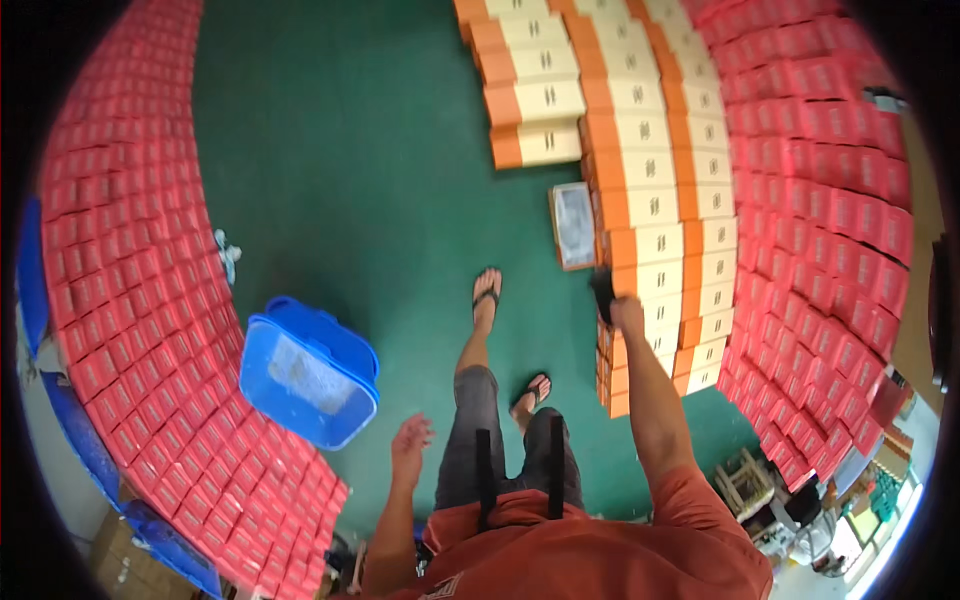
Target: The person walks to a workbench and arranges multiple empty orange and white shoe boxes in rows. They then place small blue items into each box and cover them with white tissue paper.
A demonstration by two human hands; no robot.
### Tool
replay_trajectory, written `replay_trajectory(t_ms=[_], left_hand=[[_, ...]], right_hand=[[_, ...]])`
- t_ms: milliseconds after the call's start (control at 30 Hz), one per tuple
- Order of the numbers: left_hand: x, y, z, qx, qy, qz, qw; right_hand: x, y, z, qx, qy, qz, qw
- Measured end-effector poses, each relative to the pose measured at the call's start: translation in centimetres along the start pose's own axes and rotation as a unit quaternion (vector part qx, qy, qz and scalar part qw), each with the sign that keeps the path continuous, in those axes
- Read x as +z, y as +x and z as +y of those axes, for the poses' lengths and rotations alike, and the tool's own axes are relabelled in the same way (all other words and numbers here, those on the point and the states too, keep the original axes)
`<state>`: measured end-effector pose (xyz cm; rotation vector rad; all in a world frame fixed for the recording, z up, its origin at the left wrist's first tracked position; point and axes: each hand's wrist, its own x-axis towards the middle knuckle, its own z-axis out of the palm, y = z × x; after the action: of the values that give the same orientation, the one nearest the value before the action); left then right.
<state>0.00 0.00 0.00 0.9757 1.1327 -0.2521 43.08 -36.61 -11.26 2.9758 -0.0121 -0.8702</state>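
My right hand (628, 314) is closed around a dark black object (603, 291), too small and blurred for me to name. It is held against the near side of the stacked orange and cream boxes (656, 243). On the other side of my body, my left hand (412, 438) hangs at waist height with its fingers apart and nothing in it. Beside the stack, on the green floor, sits a small shallow orange-edged box (573, 226) with a greyish top or inside.
Two nested blue plastic tubs (350, 420) stand on the floor to my left. Walls of red boxes rise at the left (140, 300) and right (815, 190). A pale blue crumpled scrap (228, 255) lies by the left wall. A wooden stool (744, 486) stands behind at right.
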Motion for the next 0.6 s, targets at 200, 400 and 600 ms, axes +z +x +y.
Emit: replay_trajectory(t_ms=[200, 400, 600], left_hand=[[-13.1, 4.0, -4.2, -0.187, 0.169, 0.116, 0.961], [-13.9, 5.0, -2.4, -0.185, 0.155, 0.12, 0.963], [-8.7, 6.7, -0.3, -0.072, 0.213, 0.053, 0.973]], right_hand=[[15.1, 10.5, -16.1, 0.055, 0.158, -0.01, 0.986], [19.0, 4.7, -16.9, -0.014, 0.119, -0.097, 0.988], [21.5, -19.2, -11.1, -0.116, 0.361, -0.212, 0.901]])
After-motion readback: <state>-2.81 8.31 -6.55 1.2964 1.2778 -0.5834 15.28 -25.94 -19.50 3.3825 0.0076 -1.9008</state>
